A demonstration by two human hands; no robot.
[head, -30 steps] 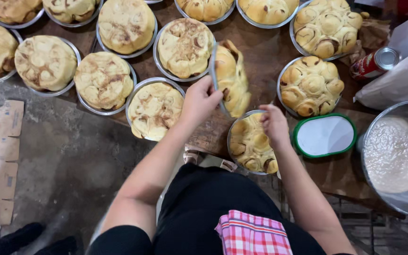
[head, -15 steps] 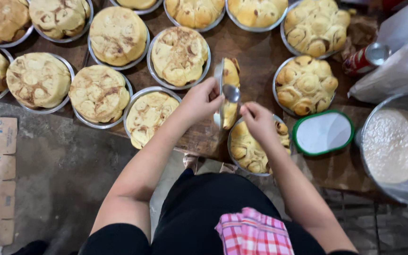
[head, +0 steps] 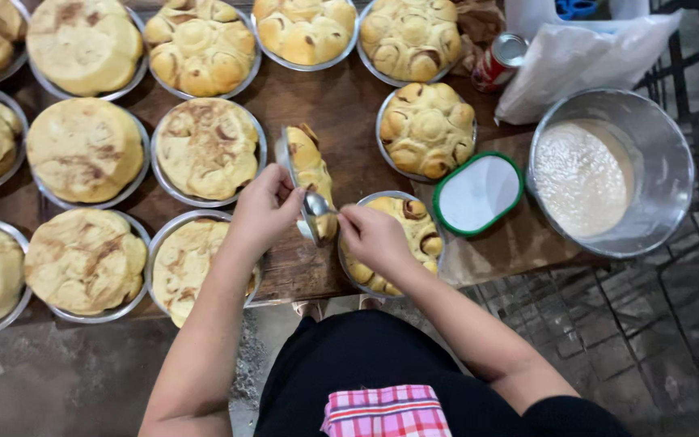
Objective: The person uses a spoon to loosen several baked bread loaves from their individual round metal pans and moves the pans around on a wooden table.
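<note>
Metal glints where the left hand (head: 264,212) clasps the rim of a round pan (head: 288,162) tipped up on its edge, a golden bun loaf (head: 311,166) still seated in it. The pan stands just left of a flat-lying pan of buns (head: 414,235) at the near edge of the wooden table (head: 329,101). The right hand (head: 372,236), fingers pinched shut on a spoon (head: 317,204), rests over that flat pan and holds the spoon's bowl against the tilted pan's lower rim, between the two hands. Right of the flat pan lie a green-rimmed white lid (head: 477,193) and, farther right, a steel bowl of white powder (head: 608,174).
</note>
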